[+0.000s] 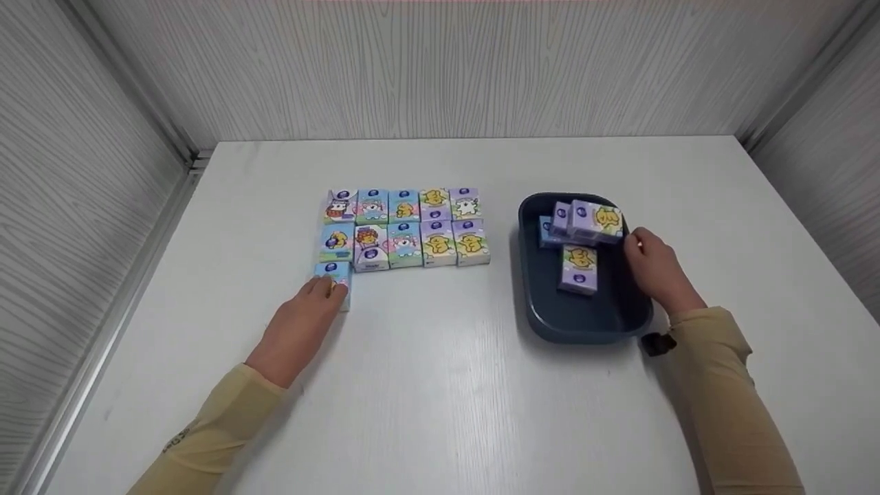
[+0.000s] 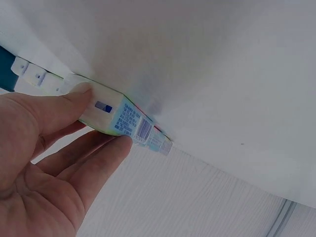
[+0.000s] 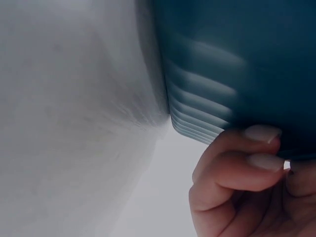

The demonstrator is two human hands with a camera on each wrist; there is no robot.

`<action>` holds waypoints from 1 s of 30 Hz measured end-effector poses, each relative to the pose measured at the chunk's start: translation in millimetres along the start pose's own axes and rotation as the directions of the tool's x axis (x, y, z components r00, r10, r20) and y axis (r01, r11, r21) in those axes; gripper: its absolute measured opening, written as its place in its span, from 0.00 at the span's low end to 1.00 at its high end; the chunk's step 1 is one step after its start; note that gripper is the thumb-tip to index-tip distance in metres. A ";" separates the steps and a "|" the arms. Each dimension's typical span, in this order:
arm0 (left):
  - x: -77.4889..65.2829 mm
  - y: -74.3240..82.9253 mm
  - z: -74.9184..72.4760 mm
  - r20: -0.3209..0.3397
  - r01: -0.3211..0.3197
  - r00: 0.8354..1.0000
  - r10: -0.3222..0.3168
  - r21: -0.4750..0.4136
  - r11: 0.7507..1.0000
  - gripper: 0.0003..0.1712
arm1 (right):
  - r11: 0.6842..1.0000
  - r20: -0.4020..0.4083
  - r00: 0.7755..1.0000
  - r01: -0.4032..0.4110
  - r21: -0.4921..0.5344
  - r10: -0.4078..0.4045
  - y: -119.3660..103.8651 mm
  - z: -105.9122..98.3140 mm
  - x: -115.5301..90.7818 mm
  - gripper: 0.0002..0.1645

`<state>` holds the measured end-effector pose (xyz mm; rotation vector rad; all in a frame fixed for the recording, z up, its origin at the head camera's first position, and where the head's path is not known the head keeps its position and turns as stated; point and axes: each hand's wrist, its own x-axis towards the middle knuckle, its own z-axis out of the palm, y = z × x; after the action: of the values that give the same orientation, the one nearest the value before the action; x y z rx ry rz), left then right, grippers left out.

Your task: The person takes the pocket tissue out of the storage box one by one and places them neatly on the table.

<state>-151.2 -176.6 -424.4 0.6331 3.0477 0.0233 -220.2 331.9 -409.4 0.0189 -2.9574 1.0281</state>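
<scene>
My left hand [image 1: 302, 328] pinches a light blue pocket tissue pack [image 1: 333, 269] between thumb and fingers. This pack lies just below the left end of two rows of similar packs [image 1: 405, 244]. In the left wrist view, the pack [image 2: 129, 118] shows a printed side with a barcode, thumb on one face and fingertips along its edge. On the right, my right hand [image 1: 656, 268] grips the right rim of a dark blue plastic bin [image 1: 560, 316]. From the right wrist, curled fingers [image 3: 237, 170] show against the bin's ribbed outer wall [image 3: 207, 74].
Several purple and blue tissue packs lie loose in the bin, including a purple one [image 1: 579, 268] apart from a small pile [image 1: 595, 220]. A black object [image 1: 658, 343] sits by the right cuff. White wood-grain panels [image 1: 412, 69] stand behind and beside the white table [image 1: 440, 385].
</scene>
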 end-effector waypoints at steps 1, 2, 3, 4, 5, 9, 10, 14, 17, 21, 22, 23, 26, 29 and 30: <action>0.6 -0.3 0.0 -0.003 -0.001 1.000 0.001 -0.002 1.000 0.36 | 1.000 0.000 1.000 -0.001 -0.001 0.001 0.1 -0.2 0.1 0.22; 1.0 -0.4 -0.3 -0.007 -0.001 1.000 0.001 -0.004 1.000 0.36 | 1.000 0.000 1.000 -0.001 -0.002 0.001 0.3 -0.4 0.2 0.22; 1.4 -0.7 -0.7 -0.012 0.000 1.000 0.000 -0.007 1.000 0.36 | 1.000 0.000 1.000 -0.001 -0.002 0.001 0.6 -0.4 0.4 0.22; 1.8 -0.8 -1.3 -0.018 -0.001 1.000 0.001 -0.009 1.000 0.35 | 1.000 -0.001 1.000 0.001 -0.003 -0.001 1.0 -0.4 0.5 0.22; 2.1 -0.7 -1.9 -0.024 -0.002 1.000 0.002 -0.010 1.000 0.35 | 1.000 -0.003 1.000 0.002 -0.005 -0.002 1.2 -0.3 0.4 0.22; 3.8 1.9 -6.6 -0.053 0.003 0.999 -0.004 -0.020 1.000 0.31 | 1.000 -0.012 1.000 0.003 -0.003 -0.003 1.9 0.2 -0.2 0.22; 4.7 3.4 -8.8 -0.064 0.005 0.998 -0.006 -0.019 1.000 0.30 | 1.000 -0.012 1.000 0.003 -0.004 -0.003 1.8 0.3 -0.4 0.22; 12.4 13.5 -21.9 -0.119 0.008 0.993 -0.009 -0.004 1.000 0.30 | 1.000 -0.002 1.000 -0.010 -0.007 0.010 0.6 -0.3 -0.8 0.22; 26.1 29.5 -33.5 -0.162 -0.022 0.987 0.024 0.014 1.000 0.30 | 1.000 0.000 1.000 -0.022 -0.012 0.022 0.2 -1.0 -0.4 0.22; 53.1 61.7 -44.3 -0.190 -0.104 0.976 0.104 0.012 0.995 0.29 | 1.000 -0.004 1.000 -0.022 -0.009 0.022 0.5 -1.5 0.8 0.22; 60.6 70.4 -45.9 -0.194 -0.128 0.973 0.128 0.009 0.992 0.28 | 1.000 -0.004 1.000 -0.021 -0.007 0.021 0.8 -1.3 1.2 0.23; 67.9 79.4 -47.4 -0.194 -0.153 0.969 0.152 0.006 0.988 0.28 | 1.000 -0.004 1.000 -0.020 -0.007 0.020 0.9 -1.0 1.4 0.22; 88.5 106.8 -50.5 -0.190 -0.225 0.957 0.219 -0.009 0.974 0.26 | 1.000 -0.004 1.000 -0.018 -0.003 0.018 1.8 0.5 1.7 0.22; 108.6 133.3 -51.8 -0.206 -0.304 0.934 0.293 -0.019 0.953 0.24 | 1.000 -0.011 1.000 -0.015 -0.003 0.015 2.4 0.6 1.8 0.22; 115.4 141.6 -51.7 -0.220 -0.329 0.922 0.319 -0.010 0.944 0.24 | 1.000 -0.014 1.000 -0.015 -0.002 0.015 2.3 0.0 1.8 0.22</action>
<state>-202.3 -1.3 -372.7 1.2000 3.0889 0.1825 -222.0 333.7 -410.8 -0.0109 -2.9511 1.0229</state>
